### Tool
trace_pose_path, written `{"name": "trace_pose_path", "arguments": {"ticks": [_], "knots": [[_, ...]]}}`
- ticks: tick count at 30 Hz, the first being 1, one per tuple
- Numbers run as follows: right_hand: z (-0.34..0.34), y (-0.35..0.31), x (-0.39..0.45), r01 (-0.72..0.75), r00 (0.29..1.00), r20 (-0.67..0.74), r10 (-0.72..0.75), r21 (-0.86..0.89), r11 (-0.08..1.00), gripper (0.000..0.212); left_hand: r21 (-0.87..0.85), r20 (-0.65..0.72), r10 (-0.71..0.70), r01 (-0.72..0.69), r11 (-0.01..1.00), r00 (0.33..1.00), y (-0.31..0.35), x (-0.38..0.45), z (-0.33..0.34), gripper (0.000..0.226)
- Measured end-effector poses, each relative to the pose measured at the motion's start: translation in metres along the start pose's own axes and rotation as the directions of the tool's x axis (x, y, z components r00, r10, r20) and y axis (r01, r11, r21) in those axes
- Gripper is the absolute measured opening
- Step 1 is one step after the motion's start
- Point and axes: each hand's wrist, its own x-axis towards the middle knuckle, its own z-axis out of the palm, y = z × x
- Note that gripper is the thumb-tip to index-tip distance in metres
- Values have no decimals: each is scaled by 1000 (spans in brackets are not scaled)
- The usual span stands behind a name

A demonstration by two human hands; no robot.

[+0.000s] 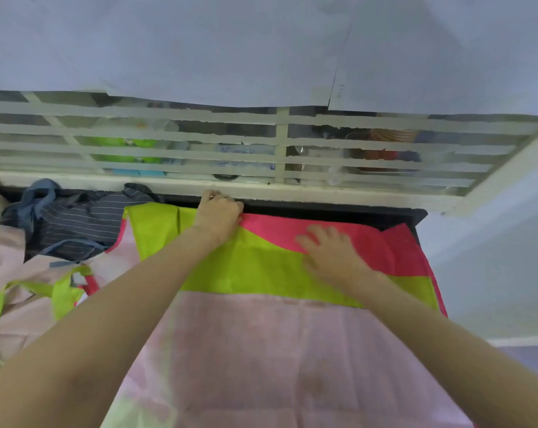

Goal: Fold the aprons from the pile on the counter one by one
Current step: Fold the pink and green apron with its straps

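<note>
With the lime-and-pink apron [255, 267] spread across the counter from 9 to 3 o'clock, my left hand [219, 216] pinches its far edge at 12 while my right hand [332, 253] lies flat, fingers apart, so I should smooth outward before creasing.

The single head camera looks forward and steeply down, close over the counter [394, 216]. A slatted window [261, 143] lies toward 12 o'clock.

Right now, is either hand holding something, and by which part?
The left hand grips the lime and pink apron at its far edge. The right hand lies flat on it, holding nothing.
</note>
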Motion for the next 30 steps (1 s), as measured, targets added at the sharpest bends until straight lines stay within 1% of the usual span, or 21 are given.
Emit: {"name": "trace_pose_path", "arguments": {"ticks": [2,3,5,6,7,8,9,10,11,12,14,16,17,19,20,22,24,25,27,29,30], "knots": [[17,-24,-3,25,964,263,-44,76,997,66,-33,-181,-6,0,999,983,6,-7,3,30],[23,-25,-1,9,940,340,-33,71,997,71,-41,-277,38,-51,998,960,5,-13,6,34],[23,-20,8,-43,921,390,6,86,995,76,24,-433,157,-163,986,888,-7,-31,17,38],[19,-12,12,-77,916,399,35,89,993,78,31,-460,152,-155,987,875,-11,-39,22,37],[14,-10,17,-101,911,408,59,83,991,80,-15,-419,80,-95,995,905,-18,-52,28,35],[11,-8,21,-120,909,408,86,60,991,81,-110,-331,-21,-16,994,944,-23,-62,31,41],[10,-12,23,-111,914,396,90,31,993,80,-210,-214,-126,80,974,969,-29,-71,33,52],[7,-21,22,-75,921,383,70,0,997,78,-246,-57,-179,160,956,982,-34,-80,37,57],[6,-31,20,-21,924,382,22,-6,1000,75,-234,70,-157,169,957,985,-38,-86,41,53],[6,-42,15,34,924,380,-34,7,999,73,-253,154,-116,153,955,981,-41,-91,43,45],[5,-63,14,123,942,309,-131,43,991,74,-354,168,11,50,934,986,-47,-97,45,32],[-2,-86,27,207,970,126,-208,20,978,76,-434,124,189,-118,893,974,-49,-104,45,28],[-5,-101,38,259,963,77,-259,12,966,77,-425,95,258,-195,884,962,-52,-110,51,29],[-11,-131,54,315,939,127,-319,50,948,77,-384,51,335,-292,876,941,-59,-120,64,39],[-11,-144,59,298,936,181,-302,52,953,72,-349,29,350,-318,881,936,-62,-126,70,45],[-8,-154,64,189,952,245,-181,-11,982,49,-257,80,287,-259,931,954,-66,-137,76,54],[-10,-142,58,81,966,256,-38,-161,984,34,-143,246,151,-118,983,958,-67,-139,83,59],[-11,-130,53,34,964,265,31,-238,971,33,-98,278,114,-90,991,954,-68,-137,84,58],[-12,-100,35,-77,943,286,173,-317,945,33,-37,312,117,-111,993,943,-65,-137,80,55],[-11,-75,10,-205,914,287,288,-287,936,33,53,292,103,-123,991,951,-61,-140,76,53],[-10,-68,-2,-241,912,272,308,-253,937,33,75,253,91,-113,991,963,-58,-142,71,52]]}}
